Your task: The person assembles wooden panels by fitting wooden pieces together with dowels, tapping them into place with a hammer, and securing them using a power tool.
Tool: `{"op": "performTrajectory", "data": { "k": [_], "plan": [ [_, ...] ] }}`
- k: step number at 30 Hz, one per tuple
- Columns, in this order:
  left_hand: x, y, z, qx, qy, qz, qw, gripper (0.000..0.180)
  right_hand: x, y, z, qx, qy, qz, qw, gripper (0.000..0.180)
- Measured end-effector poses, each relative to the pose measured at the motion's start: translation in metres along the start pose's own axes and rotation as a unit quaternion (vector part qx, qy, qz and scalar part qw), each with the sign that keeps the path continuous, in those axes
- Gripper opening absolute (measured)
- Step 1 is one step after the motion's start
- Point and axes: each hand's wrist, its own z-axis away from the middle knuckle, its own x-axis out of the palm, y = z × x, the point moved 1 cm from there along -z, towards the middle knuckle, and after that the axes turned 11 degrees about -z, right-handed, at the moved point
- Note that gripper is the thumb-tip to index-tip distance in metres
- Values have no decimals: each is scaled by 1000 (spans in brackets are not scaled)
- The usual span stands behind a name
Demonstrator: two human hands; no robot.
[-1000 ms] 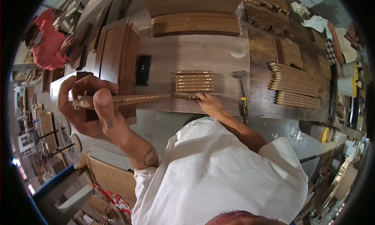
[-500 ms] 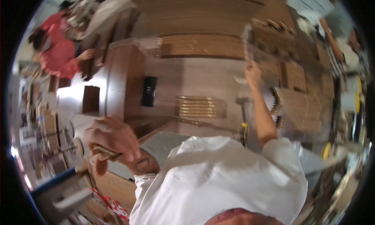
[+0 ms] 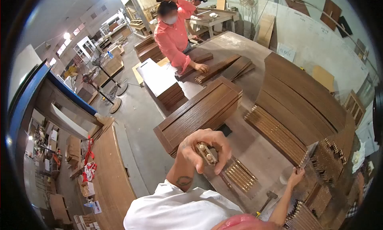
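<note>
My left hand (image 3: pixel 205 148) is raised in front of my chest. Its fingers curl round wooden strips (image 3: pixel 206 154), seen end-on with pale round dowel ends showing. My right hand (image 3: pixel 296 176) reaches out over the work table at the right, closed on a thin pale strip (image 3: pixel 308 155) that points away from me; its exact kind is unclear. Just beyond the strip lies a row of dark brown slats (image 3: pixel 279 132) with pale dowel ends. Below my left hand, several narrow slats with light marks (image 3: pixel 241 175) lie side by side on the table.
A hammer (image 3: pixel 271 196) lies near my right forearm. A stack of framed brown panels (image 3: pixel 199 110) stands left of centre, beside a black box (image 3: pixel 226 130). Wide brown boards (image 3: pixel 303 98) cover the far right. Across the table, a person in a coral shirt (image 3: pixel 173 38) handles slats.
The view has swung left, bringing more of the room into sight. My left hand has turned, so the dowel ends show. The right hand still holds the thin strip.
</note>
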Motion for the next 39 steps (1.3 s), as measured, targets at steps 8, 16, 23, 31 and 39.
{"op": "performTrajectory", "data": {
  "k": [8,16,23,31,39],
  "plan": [
    [9,18,14,-97,270,-222,932,108,35,-72,36,-13,-123,89,988,34],
    [27,3,14,-52,341,-306,888,99,22,-105,66,-133,-84,12,987,32],
    [40,8,11,-30,334,-336,880,76,-41,-279,82,-264,49,-181,946,35],
    [38,6,27,1,328,-472,818,60,-52,-350,121,-350,66,-154,922,21],
    [41,5,27,28,308,-498,810,50,-61,-352,132,-475,114,-150,860,25]
  ]
}}
